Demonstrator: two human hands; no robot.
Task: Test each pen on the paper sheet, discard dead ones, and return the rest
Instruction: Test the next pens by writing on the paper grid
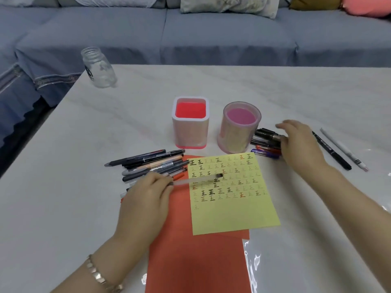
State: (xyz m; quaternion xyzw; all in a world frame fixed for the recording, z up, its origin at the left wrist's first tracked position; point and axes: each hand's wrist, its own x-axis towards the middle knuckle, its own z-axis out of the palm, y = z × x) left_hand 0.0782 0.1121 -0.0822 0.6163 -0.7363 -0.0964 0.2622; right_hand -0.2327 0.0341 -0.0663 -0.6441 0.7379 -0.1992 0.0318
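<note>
Nearest, left hand pinches a clear plastic pen over the yellow paper sheet, probably testing; right hand, fingers loose, touches dark pens.

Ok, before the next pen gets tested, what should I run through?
1. Left hand grips a pen: ok.
2. Pen tip touching the sheet: cannot tell, blurred.
3. Blank room on the sheet below the marks: ok.
4. Right hand over the right pile: ok; whether it grips one, cannot tell.
5. Square holder and round holder empty, ready for returns: ok.
6. Place for dead pens: cannot tell.
</note>
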